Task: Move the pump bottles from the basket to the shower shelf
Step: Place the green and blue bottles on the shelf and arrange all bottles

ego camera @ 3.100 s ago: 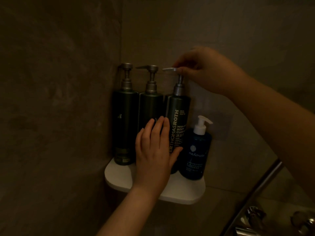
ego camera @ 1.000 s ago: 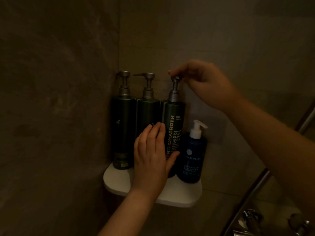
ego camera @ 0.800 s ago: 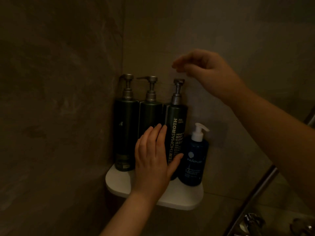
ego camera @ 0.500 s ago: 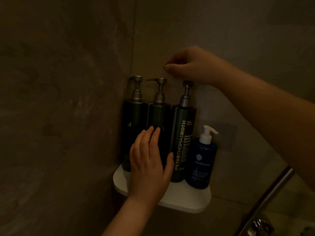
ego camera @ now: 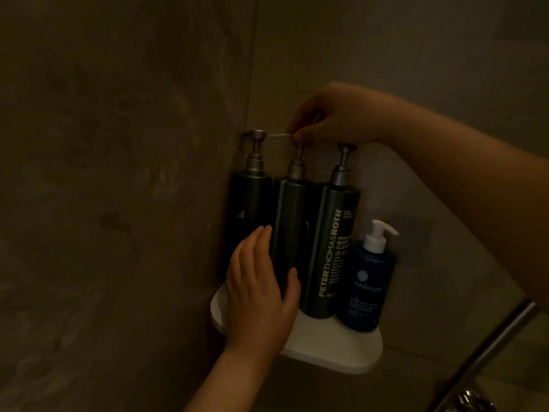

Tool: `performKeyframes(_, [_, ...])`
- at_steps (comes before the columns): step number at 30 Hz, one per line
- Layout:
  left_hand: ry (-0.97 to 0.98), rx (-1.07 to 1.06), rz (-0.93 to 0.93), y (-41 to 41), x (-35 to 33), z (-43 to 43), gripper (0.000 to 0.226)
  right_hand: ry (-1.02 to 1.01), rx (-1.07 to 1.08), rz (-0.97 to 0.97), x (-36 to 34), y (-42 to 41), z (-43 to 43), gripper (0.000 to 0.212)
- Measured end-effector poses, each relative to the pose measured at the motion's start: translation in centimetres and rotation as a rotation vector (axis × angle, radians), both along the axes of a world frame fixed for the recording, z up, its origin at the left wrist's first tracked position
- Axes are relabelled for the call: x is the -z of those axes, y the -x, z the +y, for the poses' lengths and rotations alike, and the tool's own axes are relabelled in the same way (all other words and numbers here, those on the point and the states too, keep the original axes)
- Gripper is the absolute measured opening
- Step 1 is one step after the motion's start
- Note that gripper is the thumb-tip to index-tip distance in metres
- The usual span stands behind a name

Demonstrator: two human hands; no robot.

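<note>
Bottles (ego camera: pixel 335 248) on the shower shelf (ego camera: pixel 326 349): three green, one blue. Your right hand (ego camera: pixel 335 114) pinches the pump of the middle green bottle (ego camera: pixel 292 221); your left hand (ego camera: pixel 258 295) grips its body.

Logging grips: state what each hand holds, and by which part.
Both hold the middle green bottle: the right hand pinches its pump head, and the left hand grips its lower body, thumb on one side and fingers on the other.

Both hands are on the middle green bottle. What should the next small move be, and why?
Probably the right hand twists the pump of the middle bottle round forward: its spout points sideways at the left bottle, while the left hand steadies the body.
</note>
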State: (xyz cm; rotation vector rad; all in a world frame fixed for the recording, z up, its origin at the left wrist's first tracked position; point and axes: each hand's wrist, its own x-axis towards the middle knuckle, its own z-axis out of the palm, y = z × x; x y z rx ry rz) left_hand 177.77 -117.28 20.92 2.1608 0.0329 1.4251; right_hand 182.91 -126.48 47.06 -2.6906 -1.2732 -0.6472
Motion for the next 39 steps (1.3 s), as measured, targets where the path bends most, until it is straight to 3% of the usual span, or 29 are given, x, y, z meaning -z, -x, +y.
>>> performKeyframes(7, [0.051, 0.059, 0.001, 0.1, 0.3, -0.2, 0.066, -0.029, -0.104, 0.075, 0.0, 0.5, -1.0, 0.016])
performKeyframes(14, [0.132, 0.147, -0.034, 0.5, 0.3, -0.1, 0.069, -0.056, -0.213, 0.111, 0.2, 0.4, -1.3, 0.021])
performKeyframes(25, [0.257, 0.296, 0.065, 0.6, 0.6, -0.1, 0.071, -0.106, -0.28, 0.145, 0.6, 0.4, -1.9, 0.023])
performKeyframes(39, [0.254, 0.178, 0.066, 0.6, 0.6, -0.8, 0.079, -0.14, -0.271, 0.095, 1.2, 1.7, -2.4, 0.024])
